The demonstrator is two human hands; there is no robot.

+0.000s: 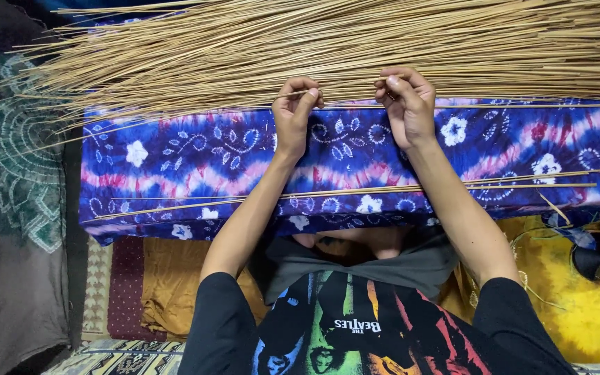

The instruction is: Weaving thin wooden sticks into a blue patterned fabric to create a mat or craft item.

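Observation:
A big heap of thin tan sticks [355,42] lies across the top of the view, along the far edge of a blue and purple tie-dye cloth [196,160]. My left hand [293,114] reaches up to the heap's near edge, its fingertips pinched on a thin stick. My right hand [407,104] is a short way to the right, its fingers curled and pinched on a stick at the same edge. I cannot tell if both hands hold the same stick. A few loose sticks [383,189] lie lengthwise on the cloth, under my forearms.
A dark green patterned fabric [8,160] covers the left side. Yellow cloth [585,312] and a dark rounded object [595,260] are at the lower right. Orange cloth [168,285] and a red patterned mat [123,278] lie below the tie-dye cloth.

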